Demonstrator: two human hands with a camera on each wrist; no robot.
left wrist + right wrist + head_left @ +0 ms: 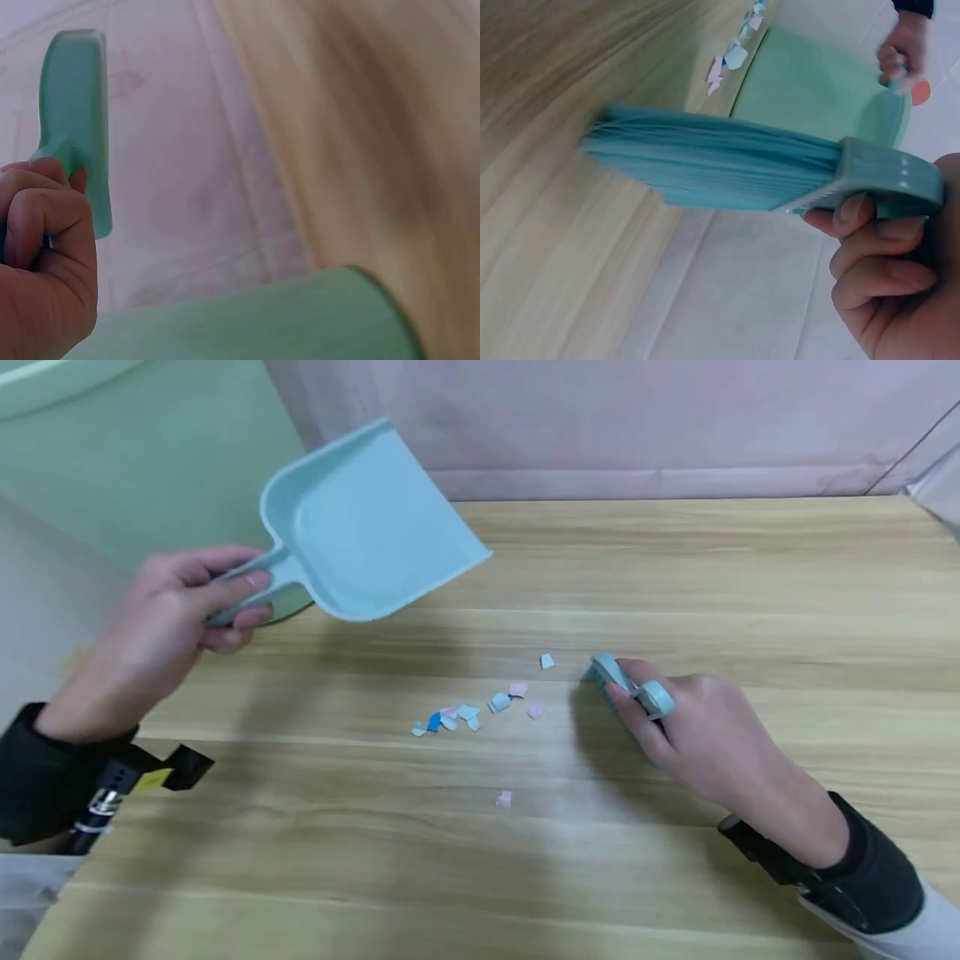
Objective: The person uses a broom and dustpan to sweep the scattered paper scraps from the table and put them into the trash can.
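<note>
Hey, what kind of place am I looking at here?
Probably an indoor desk set up for a tidying exercise: a wooden table against a draped cloth backdrop, scattered paper scraps, and a green bin beside it.

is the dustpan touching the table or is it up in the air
Apart. The head view shows the dustpan tilted and lifted clear of the table, held by its handle in the left hand, its shadow falling separately below.

Wooden table [750,568], light grain, fills your frame. Paper scraps [468,714], blue, white, pink, clustered at centre; single pink scrap [503,799] lies below, apart.
</note>
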